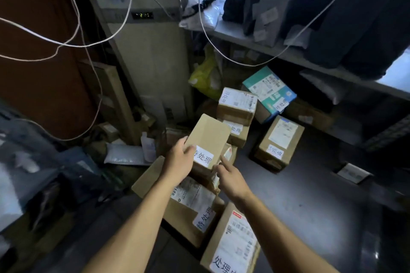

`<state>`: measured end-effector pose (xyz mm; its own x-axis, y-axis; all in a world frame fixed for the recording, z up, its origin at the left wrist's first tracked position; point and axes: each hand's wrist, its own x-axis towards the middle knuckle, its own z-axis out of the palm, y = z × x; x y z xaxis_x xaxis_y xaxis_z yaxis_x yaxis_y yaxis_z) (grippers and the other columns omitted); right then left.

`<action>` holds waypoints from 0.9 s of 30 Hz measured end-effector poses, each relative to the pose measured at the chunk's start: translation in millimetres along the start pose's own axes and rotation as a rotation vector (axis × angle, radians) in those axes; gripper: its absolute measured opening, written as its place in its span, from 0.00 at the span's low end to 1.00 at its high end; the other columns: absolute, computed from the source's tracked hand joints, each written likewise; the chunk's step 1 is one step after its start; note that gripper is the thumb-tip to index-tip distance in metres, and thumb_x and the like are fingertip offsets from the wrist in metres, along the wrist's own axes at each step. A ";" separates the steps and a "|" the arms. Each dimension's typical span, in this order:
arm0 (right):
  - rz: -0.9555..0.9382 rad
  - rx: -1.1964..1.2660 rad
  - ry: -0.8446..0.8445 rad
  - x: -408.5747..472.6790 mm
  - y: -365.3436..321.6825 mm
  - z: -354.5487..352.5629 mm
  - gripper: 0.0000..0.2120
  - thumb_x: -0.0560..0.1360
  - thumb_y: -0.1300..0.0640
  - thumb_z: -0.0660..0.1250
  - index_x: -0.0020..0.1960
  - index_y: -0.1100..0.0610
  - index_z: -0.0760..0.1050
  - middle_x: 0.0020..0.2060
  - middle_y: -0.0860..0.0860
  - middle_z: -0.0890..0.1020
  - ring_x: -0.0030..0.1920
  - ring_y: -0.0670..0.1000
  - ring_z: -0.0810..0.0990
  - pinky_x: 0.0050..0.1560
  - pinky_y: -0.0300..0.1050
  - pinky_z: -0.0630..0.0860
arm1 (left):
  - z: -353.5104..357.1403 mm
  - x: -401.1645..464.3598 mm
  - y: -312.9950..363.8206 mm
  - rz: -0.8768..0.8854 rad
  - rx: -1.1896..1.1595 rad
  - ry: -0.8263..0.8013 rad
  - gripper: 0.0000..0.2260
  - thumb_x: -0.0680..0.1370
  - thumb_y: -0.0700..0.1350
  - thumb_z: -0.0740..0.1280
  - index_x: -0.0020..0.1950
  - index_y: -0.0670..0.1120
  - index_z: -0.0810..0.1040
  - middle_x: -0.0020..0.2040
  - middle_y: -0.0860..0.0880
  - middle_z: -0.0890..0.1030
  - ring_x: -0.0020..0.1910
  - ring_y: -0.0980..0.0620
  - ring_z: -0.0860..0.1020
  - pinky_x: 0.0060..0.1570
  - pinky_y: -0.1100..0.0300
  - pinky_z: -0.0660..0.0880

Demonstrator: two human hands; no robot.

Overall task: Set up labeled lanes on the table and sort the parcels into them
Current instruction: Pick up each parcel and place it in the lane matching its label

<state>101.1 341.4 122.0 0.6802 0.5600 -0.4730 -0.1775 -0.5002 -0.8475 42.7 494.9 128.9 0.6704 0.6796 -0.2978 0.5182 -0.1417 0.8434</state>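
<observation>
Where the parcels crowd the dark floor [310,195], the left hand [178,162] grips the near left edge of 1 small tilted carton [208,137], thumb on its top beside the white label [203,158]. The right hand [230,178] hangs just right of the carton's near corner, fingers loosely extended, holding nothing. Farther right, 1 labelled box [278,142] sits well apart beneath the shelf [332,68].

The left hand [180,163] grips a small cardboard box [208,137] by its near left edge, thumb on a white handwritten label [203,158]. The right hand [229,178] touches the box's near right corner, forefinger out. More labelled parcels [236,105] lie on the dark floor [310,195] around it.
</observation>
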 end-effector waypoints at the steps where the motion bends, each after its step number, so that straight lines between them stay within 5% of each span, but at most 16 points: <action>1: -0.025 0.031 0.005 0.3 -1.6 2.4 0.21 0.77 0.51 0.57 0.68 0.39 0.71 0.55 0.43 0.81 0.55 0.45 0.78 0.52 0.42 0.74 | 2.9 -1.0 -1.7 0.020 0.008 0.015 0.19 0.81 0.47 0.62 0.73 0.49 0.71 0.64 0.49 0.79 0.63 0.49 0.77 0.63 0.52 0.73; 5: -0.095 0.151 0.014 -9.3 -1.2 5.9 0.14 0.77 0.49 0.59 0.58 0.38 0.76 0.55 0.37 0.80 0.54 0.36 0.77 0.49 0.31 0.70 | 8.2 -9.4 2.1 0.069 -0.021 0.089 0.18 0.81 0.46 0.63 0.71 0.49 0.73 0.61 0.48 0.81 0.57 0.49 0.80 0.58 0.49 0.77; 11: -0.206 0.376 0.063 -36.6 15.4 -7.8 0.25 0.76 0.40 0.60 0.73 0.35 0.65 0.66 0.37 0.76 0.66 0.41 0.75 0.63 0.44 0.72 | 22.3 -42.2 32.7 0.161 -0.208 0.075 0.17 0.80 0.50 0.64 0.69 0.51 0.76 0.61 0.50 0.80 0.57 0.52 0.80 0.56 0.47 0.79; 17: -0.234 0.399 0.258 -80.3 26.7 -57.8 0.18 0.76 0.44 0.62 0.62 0.24 0.70 0.60 0.34 0.80 0.60 0.37 0.78 0.59 0.43 0.74 | 67.4 -85.1 58.6 0.196 -0.312 -0.036 0.16 0.78 0.49 0.65 0.65 0.50 0.77 0.58 0.48 0.82 0.57 0.49 0.80 0.59 0.45 0.77; 22: -0.216 0.386 0.393 -125.2 50.5 -110.5 0.18 0.75 0.48 0.61 0.58 0.25 0.74 0.57 0.37 0.82 0.57 0.37 0.79 0.51 0.35 0.75 | 123.1 -117.7 71.0 0.270 -0.330 -0.172 0.12 0.81 0.41 0.66 0.64 0.50 0.77 0.59 0.49 0.82 0.55 0.60 0.80 0.54 0.64 0.76; 27: -0.166 0.385 0.544 -172.8 81.5 -154.6 0.18 0.74 0.47 0.60 0.57 0.25 0.74 0.53 0.36 0.83 0.51 0.36 0.80 0.45 0.36 0.75 | 175.8 -160.0 85.1 0.260 -0.321 -0.350 0.16 0.80 0.45 0.67 0.69 0.48 0.75 0.63 0.45 0.79 0.60 0.51 0.79 0.60 0.51 0.77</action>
<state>79.0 101.7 171.9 0.9628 0.1474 -0.2264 -0.2115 -0.1101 -0.9712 72.9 247.5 169.7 0.9202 0.3629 -0.1464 0.1605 -0.0088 0.9870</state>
